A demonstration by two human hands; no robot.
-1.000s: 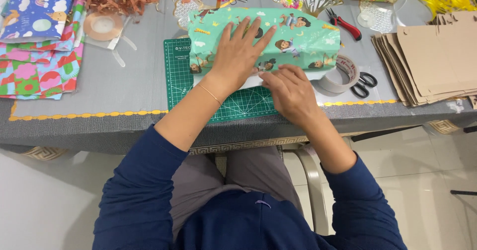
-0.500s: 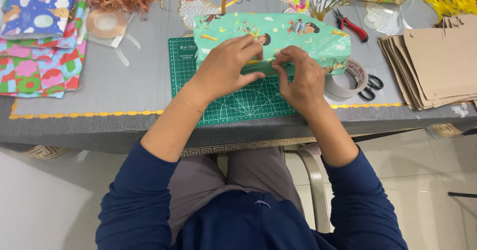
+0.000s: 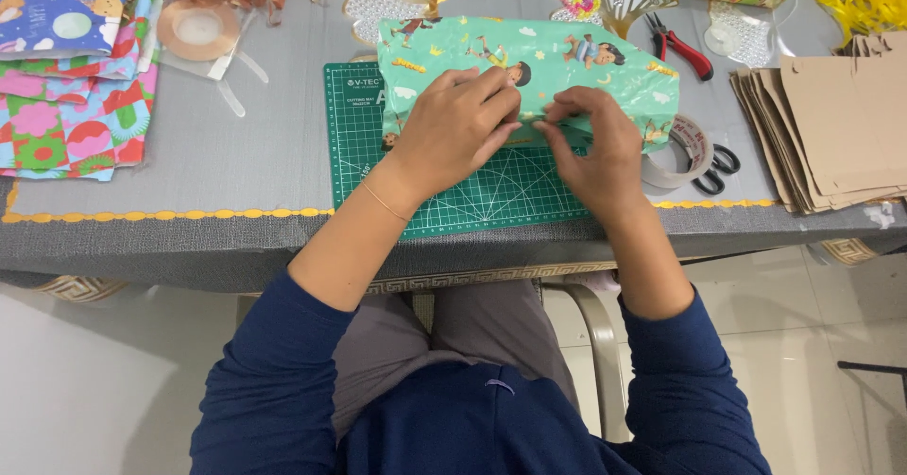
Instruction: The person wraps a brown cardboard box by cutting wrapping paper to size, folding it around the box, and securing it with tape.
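Both hands [image 3: 529, 130] on wrapped box [image 3: 614, 69] (tape roll [image 3: 682, 149] beside)

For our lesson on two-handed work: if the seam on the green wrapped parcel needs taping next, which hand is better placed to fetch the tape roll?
Right. The right hand lies nearer the tape roll, while the left hand presses the green wrapped parcel.

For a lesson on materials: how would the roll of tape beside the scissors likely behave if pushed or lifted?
The roll of tape lies flat on the table, so a push would probably slide it, not roll it. It is a hollow ring, so likely light and easy to hook with a finger. Pushed right, it would soon bump the scissors close beside it.
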